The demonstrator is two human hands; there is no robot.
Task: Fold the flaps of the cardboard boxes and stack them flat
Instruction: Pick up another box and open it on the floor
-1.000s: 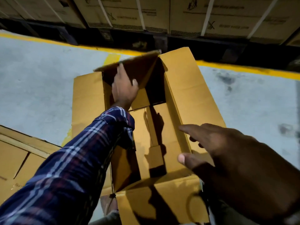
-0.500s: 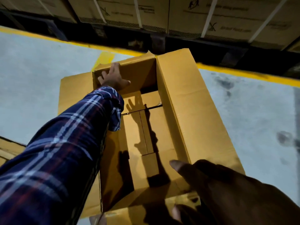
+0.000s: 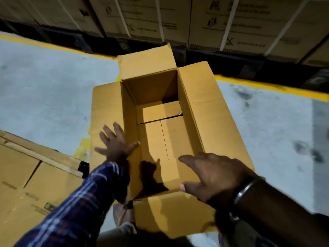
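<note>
From the head view, an open cardboard box (image 3: 160,139) is seen standing on a grey floor (image 3: 44,90), its four top flaps spread outward. The left hand (image 3: 115,143), in a plaid sleeve (image 3: 76,207), is held with its grip open and fingers spread, over the box's left flap (image 3: 106,107) at the box's left rim; whether the palm touches the cardboard cannot be told. The right hand (image 3: 211,177), a dark band (image 3: 245,189) at its wrist, is stretched with straight fingers over the near right corner of the box, its grip open and nothing held. The far flap (image 3: 147,63) is seen raised beyond both hands, the right flap (image 3: 213,111) lies beyond the right hand, and the near flap (image 3: 170,214) hangs below it, toward the person. The box's inside bottom is found between the two hands. To the left of the left hand, flat cardboard (image 3: 26,184) is laid on the floor. A yellow line (image 3: 267,86) and strapped cartons (image 3: 204,20) are seen beyond the box.
</note>
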